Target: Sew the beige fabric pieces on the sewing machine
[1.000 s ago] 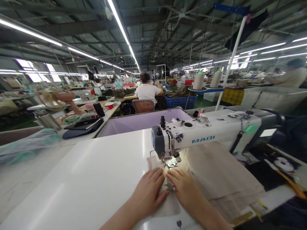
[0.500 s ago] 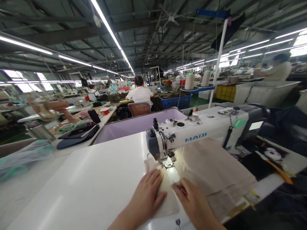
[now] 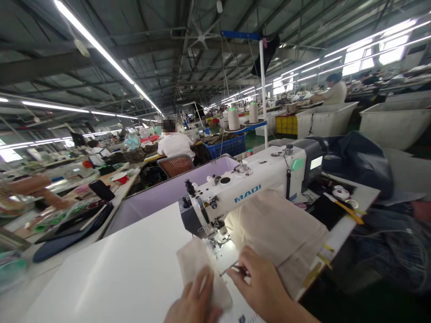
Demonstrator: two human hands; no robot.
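Toward the near edge of the table [image 3: 134,251], the left hand [image 3: 193,298] touches cloth [image 3: 192,255], grip unclear. The right hand [image 3: 262,274] holds a small tool [image 3: 241,270].

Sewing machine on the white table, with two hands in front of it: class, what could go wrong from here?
The slim tool in the right hand points toward the small beige cloth under the left hand; a slip might snag it or prick a finger.

If the sewing machine started now, the tool, close to the lit metal plate, could perhaps get struck.
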